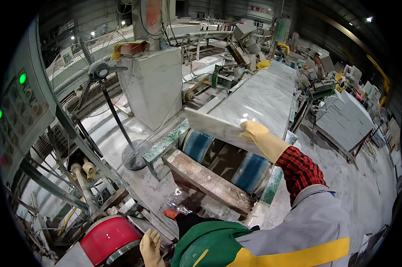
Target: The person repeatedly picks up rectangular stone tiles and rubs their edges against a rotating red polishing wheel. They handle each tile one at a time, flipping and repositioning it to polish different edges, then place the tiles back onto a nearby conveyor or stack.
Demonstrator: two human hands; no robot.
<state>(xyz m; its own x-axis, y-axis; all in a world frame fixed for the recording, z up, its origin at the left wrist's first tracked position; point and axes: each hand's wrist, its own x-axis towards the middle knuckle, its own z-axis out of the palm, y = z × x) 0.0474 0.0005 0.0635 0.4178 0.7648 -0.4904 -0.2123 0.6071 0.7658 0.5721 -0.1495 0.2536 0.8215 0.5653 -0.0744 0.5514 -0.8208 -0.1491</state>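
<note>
My right hand (257, 135), in a cream rubber glove, grips the top right corner of a pale stone slab (212, 125). This narrow slab is tilted up on its long edge across the near end of a conveyor, above two blue roller sections (250, 173). Behind it, a long white-grey stone surface (259, 95) runs away along the line. Low at the bottom, my left hand (151, 247), gloved alike, has loosely bent fingers with nothing visible in them. Closest to it is a red roller or drum (110, 238).
A worn wooden beam (210, 180) crosses the conveyor's near end, on a green-edged frame (165, 142). Left stand a pedestal fan (98, 71) and a control panel (25, 102) with green lights. Stacked slabs (345, 118) rest on a stand at right. The floor looks wet.
</note>
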